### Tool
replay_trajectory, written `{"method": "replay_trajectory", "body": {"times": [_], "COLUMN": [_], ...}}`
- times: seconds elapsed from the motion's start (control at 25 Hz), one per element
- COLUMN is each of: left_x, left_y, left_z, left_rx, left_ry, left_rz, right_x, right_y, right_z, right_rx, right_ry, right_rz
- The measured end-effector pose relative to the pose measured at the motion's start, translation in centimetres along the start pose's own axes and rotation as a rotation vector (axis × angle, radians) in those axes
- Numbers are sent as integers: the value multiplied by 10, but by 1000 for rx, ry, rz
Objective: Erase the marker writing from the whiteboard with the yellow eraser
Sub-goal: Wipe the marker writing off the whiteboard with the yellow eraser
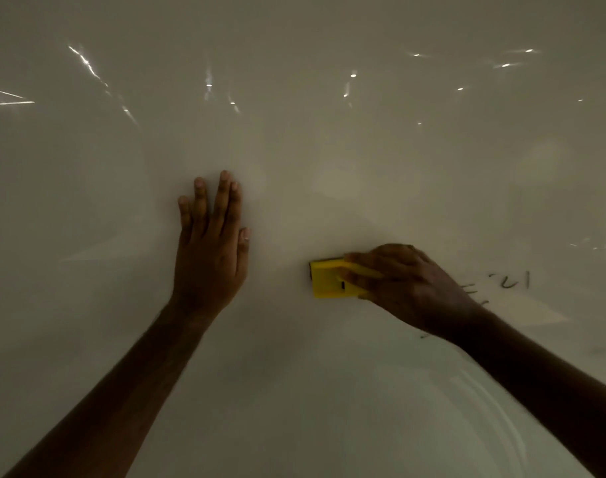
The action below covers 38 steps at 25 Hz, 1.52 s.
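Note:
The whiteboard fills the whole view, dim and glossy. My right hand grips the yellow eraser and holds it flat against the board at centre right. Black marker writing shows to the right of that hand, with more faint strokes partly hidden behind the wrist. My left hand rests flat on the board to the left of the eraser, fingers straight and pointing up.
Small bright light reflections dot the upper part of the board. A pale curved reflection lies at the lower right. No board edge or other object is in view.

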<state>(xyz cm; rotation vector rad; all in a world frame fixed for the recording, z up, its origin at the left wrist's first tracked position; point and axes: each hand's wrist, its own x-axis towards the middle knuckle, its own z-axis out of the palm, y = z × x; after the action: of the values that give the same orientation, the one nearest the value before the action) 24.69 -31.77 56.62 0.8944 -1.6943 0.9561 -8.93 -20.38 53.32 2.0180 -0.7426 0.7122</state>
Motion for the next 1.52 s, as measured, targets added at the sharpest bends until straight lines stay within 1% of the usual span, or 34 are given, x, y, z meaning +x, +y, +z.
{"method": "replay_trajectory", "body": {"times": [0.04, 0.12, 0.16, 0.24, 0.32, 0.36, 0.44, 0.52, 0.6, 0.68, 0.76, 0.8, 0.92, 1.0, 1.04, 1.08, 1.16, 1.24, 1.32, 1.4, 1.52], "left_x": [1, 2, 3, 4, 4, 4, 6, 9, 12, 14, 16, 17, 19, 20, 21, 22, 24, 29, 33, 37, 41], "left_y": [8, 18, 21, 23, 24, 27, 32, 38, 42, 45, 48, 50, 53, 56, 59, 64, 82, 103, 118, 125, 132], "left_z": [1, 4, 4, 5, 6, 7, 7, 8, 8, 8, 8, 9, 10, 11, 12, 13, 18, 23, 26, 29, 30], "left_rx": [1, -4, -6, -4, 0, 4, 23, 39, 53, 56, 51, 49, 43, 49, 49, 46, 43, 38, 33, 36, 47], "left_ry": [-4, -2, -2, -4, -6, -5, -8, -17, -27, -31, -25, -26, -21, -13, -14, -16, -18, -9, 4, 13, 17], "left_rz": [7, 3, -1, -4, -8, -10, -16, -17, -12, -5, 6, 8, 1, -1, 25, 72, 153, 165, 153, 162, 184], "right_x": [4, -2, -13, -45, -76, -86, -91, -81, -65, -60, -70, -82, -126, -146, -149, -149, -139, -125, -119, -131, -179], "right_y": [-3, -10, -13, -16, -11, -6, 11, 31, 44, 44, 35, 31, 24, 30, 35, 41, 55, 66, 69, 63, 50], "right_z": [3, 11, 14, 19, 15, 9, -4, -21, -30, -26, -19, -16, -11, -16, -21, -26, -39, -49, -51, -45, -32], "right_rx": [9, 32, 38, 28, 16, 11, 3, 16, 6, -14, 24, 41, 31, 10, -18, -43, -43, -25, -31, -3, 15], "right_ry": [36, 57, 30, -77, -179, -204, -167, -60, 14, 56, 64, 42, -107, -185, -203, -199, -112, -14, 30, 26, -124], "right_rz": [42, 27, -22, -130, -178, -178, -128, -9, 122, 167, 106, 53, -79, -124, -139, -129, -29, 110, 174, 135, 1]}}
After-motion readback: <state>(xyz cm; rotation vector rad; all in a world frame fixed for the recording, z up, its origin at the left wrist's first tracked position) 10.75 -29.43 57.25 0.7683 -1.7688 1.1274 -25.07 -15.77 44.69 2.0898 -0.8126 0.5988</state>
